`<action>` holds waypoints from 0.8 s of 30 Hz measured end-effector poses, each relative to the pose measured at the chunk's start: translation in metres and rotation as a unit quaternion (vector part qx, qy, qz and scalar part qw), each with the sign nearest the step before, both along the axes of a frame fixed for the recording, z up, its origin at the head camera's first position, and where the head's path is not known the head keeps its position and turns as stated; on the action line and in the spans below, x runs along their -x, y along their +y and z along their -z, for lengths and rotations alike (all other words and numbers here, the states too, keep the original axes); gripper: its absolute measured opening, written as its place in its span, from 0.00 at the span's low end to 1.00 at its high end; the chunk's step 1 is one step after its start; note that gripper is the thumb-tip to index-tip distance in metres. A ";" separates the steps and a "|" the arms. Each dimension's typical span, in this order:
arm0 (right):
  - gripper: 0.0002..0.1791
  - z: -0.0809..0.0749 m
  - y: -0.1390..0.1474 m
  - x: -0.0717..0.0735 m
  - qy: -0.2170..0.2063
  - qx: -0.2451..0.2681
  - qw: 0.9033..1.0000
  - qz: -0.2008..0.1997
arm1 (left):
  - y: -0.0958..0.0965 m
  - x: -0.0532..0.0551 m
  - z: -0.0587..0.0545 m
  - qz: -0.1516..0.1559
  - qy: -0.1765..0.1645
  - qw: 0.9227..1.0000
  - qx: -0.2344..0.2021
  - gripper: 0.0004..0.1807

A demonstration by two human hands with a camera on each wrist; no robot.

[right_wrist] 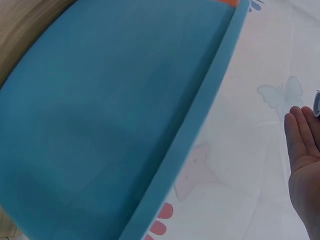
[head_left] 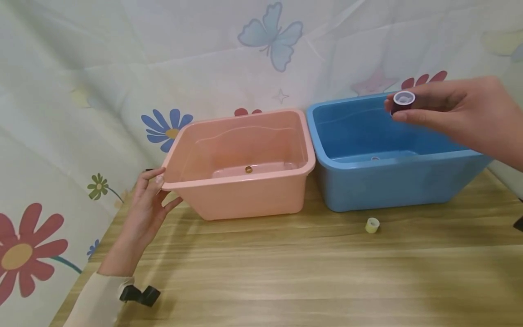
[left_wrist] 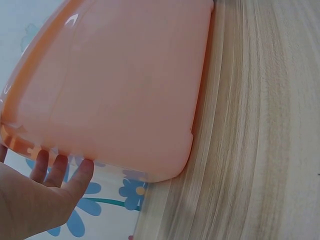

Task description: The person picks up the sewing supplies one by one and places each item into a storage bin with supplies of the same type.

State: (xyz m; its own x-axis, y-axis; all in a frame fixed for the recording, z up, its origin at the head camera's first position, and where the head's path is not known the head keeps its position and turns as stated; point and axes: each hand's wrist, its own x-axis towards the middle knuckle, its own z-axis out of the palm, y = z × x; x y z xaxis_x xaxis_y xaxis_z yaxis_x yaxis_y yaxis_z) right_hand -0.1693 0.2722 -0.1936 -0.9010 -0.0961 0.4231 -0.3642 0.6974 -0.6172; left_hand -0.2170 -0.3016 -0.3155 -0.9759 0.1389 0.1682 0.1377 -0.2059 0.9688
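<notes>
My right hand (head_left: 470, 109) pinches a small dark cap-like cylinder (head_left: 402, 103) with a white rim, its hollow end facing up, above the blue tub (head_left: 392, 181). Only the edge of that cylinder (right_wrist: 317, 104) shows in the right wrist view. At the left front corner of the pink tub (head_left: 245, 195), my left hand (head_left: 146, 206) holds the rim, fingers spread against the outer wall. A small brownish-gold piece (head_left: 249, 169) lies inside the pink tub. In the blue tub a small round rim (head_left: 375, 159) is partly hidden by the front wall.
A small pale yellow hollow cylinder (head_left: 372, 225) stands on the wooden table (head_left: 261, 272) in front of the blue tub. The two tubs stand side by side, rims nearly touching. Behind and to the left hangs a printed cloth (head_left: 196, 54) with flowers and a butterfly.
</notes>
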 end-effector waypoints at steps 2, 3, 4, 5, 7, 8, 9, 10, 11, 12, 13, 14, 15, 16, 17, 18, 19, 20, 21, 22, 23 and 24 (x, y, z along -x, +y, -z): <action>0.18 -0.001 0.003 0.004 -0.005 0.007 1.000 0.014 | 0.000 0.000 0.000 0.001 0.001 1.000 0.001 0.14; 0.18 -0.001 0.004 0.006 -0.006 0.009 1.000 0.019 | 0.000 -0.001 0.000 0.001 0.002 1.000 0.001 0.14; 0.19 -0.002 0.005 0.008 -0.006 0.008 1.000 0.024 | 0.000 0.000 0.000 0.001 0.003 1.000 0.003 0.14; 0.20 -0.002 0.006 0.009 -0.006 0.002 1.000 0.031 | 0.000 0.000 0.000 0.000 0.004 1.000 0.003 0.14; 0.20 -0.004 0.007 0.010 -0.007 -0.001 0.999 0.033 | 0.000 -0.001 0.000 0.000 0.004 1.000 0.003 0.14; 0.20 -0.005 0.007 0.010 -0.009 -0.002 1.000 0.030 | 0.000 -0.001 0.000 -0.001 0.005 1.000 0.004 0.14; 0.20 -0.005 0.007 0.010 -0.011 -0.004 1.000 0.027 | 0.001 -0.001 0.000 -0.001 0.005 1.000 0.004 0.14; 0.20 -0.006 0.006 0.010 -0.012 -0.007 1.000 0.026 | 0.001 -0.001 0.000 -0.001 0.005 1.000 0.004 0.14; 0.20 -0.007 0.006 0.010 -0.011 -0.015 0.999 0.028 | 0.001 -0.001 0.001 -0.001 0.004 1.000 0.003 0.14; 0.19 -0.007 0.005 0.010 -0.010 -0.021 0.999 0.029 | 0.001 -0.001 0.001 -0.001 0.003 1.000 0.003 0.14; 0.19 -0.008 0.005 0.011 -0.011 -0.026 0.999 0.029 | 0.000 -0.002 0.001 -0.001 0.002 1.000 0.003 0.14; 0.19 -0.009 0.004 0.011 -0.012 -0.029 0.999 0.030 | 0.000 -0.002 0.001 -0.001 0.002 1.000 0.002 0.14; 0.19 -0.010 0.003 0.012 -0.011 -0.032 0.999 0.032 | 0.000 -0.002 0.002 -0.002 0.002 1.000 0.003 0.14; 0.19 -0.010 0.003 0.013 -0.010 -0.037 0.999 0.033 | 0.000 -0.002 0.002 -0.002 0.002 1.000 0.002 0.14; 0.19 -0.011 0.003 0.014 -0.011 -0.037 0.999 0.032 | 0.000 -0.002 0.002 -0.002 0.002 1.000 0.002 0.14; 0.19 -0.011 0.002 0.015 -0.013 -0.034 0.999 0.030 | 0.000 -0.002 0.002 -0.002 0.002 1.000 0.002 0.14; 0.20 -0.012 0.002 0.016 -0.018 -0.028 0.999 0.028 | 0.000 -0.002 0.002 -0.002 0.002 1.000 0.002 0.14; 0.20 -0.012 0.002 0.016 -0.019 -0.026 0.999 0.027 | 0.000 -0.002 0.002 -0.002 0.003 1.000 0.002 0.14; 0.21 -0.012 0.002 0.017 -0.022 -0.024 0.999 0.027 | 0.000 -0.002 0.002 -0.002 0.003 1.000 0.003 0.14; 0.21 -0.013 0.002 0.018 -0.026 -0.023 0.999 0.026 | 0.000 -0.002 0.002 -0.002 0.002 1.000 0.001 0.14; 0.21 -0.013 0.002 0.018 -0.028 -0.021 0.999 0.025 | 0.000 -0.002 0.001 -0.001 0.001 1.000 0.000 0.14; 0.21 -0.013 0.002 0.019 -0.030 -0.021 0.999 0.025 | 0.000 -0.002 0.001 -0.001 0.000 1.000 0.000 0.14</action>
State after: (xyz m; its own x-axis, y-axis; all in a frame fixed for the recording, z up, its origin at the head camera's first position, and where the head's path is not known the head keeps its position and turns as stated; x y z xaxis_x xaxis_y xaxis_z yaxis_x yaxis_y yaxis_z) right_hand -0.1884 0.2741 -0.1807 -0.9288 -0.0670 0.3644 -0.2913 0.7398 -0.6064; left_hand -0.2153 -0.3015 -0.3168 -0.9761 0.1363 0.1692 0.1391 -0.2060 0.9686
